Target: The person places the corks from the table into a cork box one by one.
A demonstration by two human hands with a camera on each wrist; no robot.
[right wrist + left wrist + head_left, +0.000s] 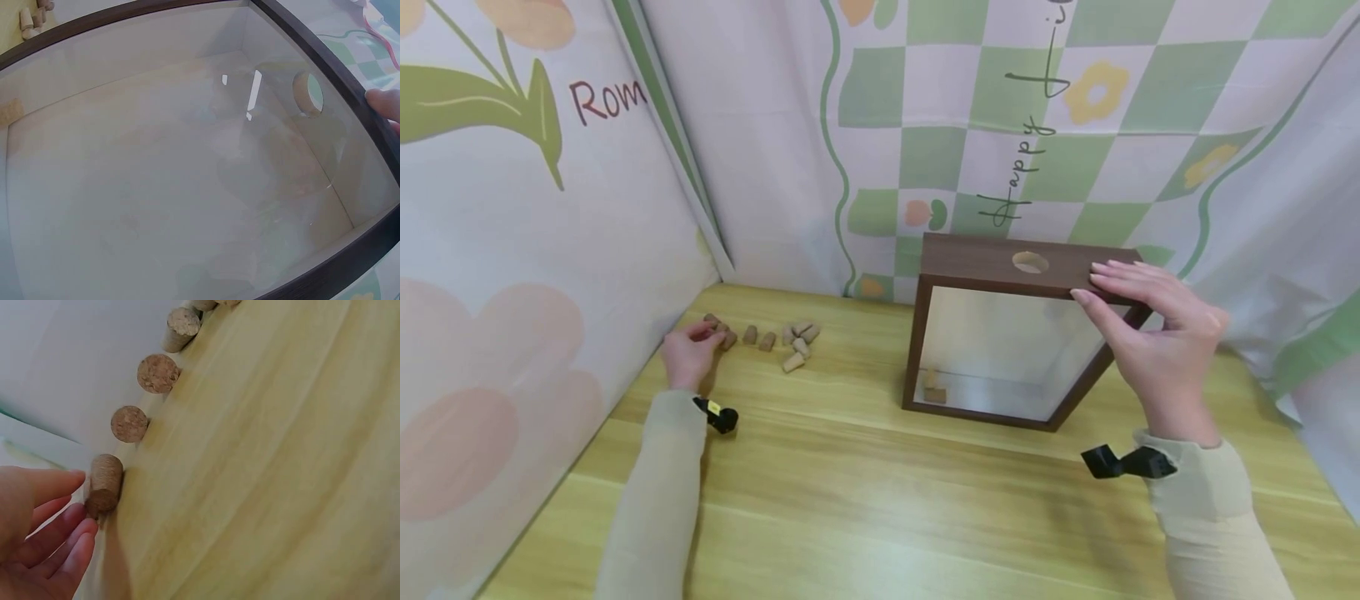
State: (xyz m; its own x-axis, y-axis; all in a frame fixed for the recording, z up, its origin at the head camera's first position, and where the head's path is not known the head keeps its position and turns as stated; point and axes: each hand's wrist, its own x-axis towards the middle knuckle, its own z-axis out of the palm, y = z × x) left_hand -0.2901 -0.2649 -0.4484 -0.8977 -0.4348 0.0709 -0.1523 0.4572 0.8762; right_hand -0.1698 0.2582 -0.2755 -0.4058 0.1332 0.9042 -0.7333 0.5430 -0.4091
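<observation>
My left hand (688, 354) is at the far left of the table, its fingertips right at a brown cork (105, 478) in the left wrist view. The thumb and fingers are spread a little beside it. More corks (767, 342) lie in a loose row to its right, ending in a small pile of paler ones (801, 346). My right hand (1172, 333) rests on the top right corner of a dark wooden box frame (973, 257), fingers along the top and thumb at the front edge. The box has a clear front and a round hole (1030, 262) in its top.
Inside the box, a couple of corks (935, 395) sit in the lower left corner. The box stands upright on the wood-grain table (850, 500). A patterned cloth (1015, 150) hangs close behind it, and a flowered panel (535, 333) borders the left side.
</observation>
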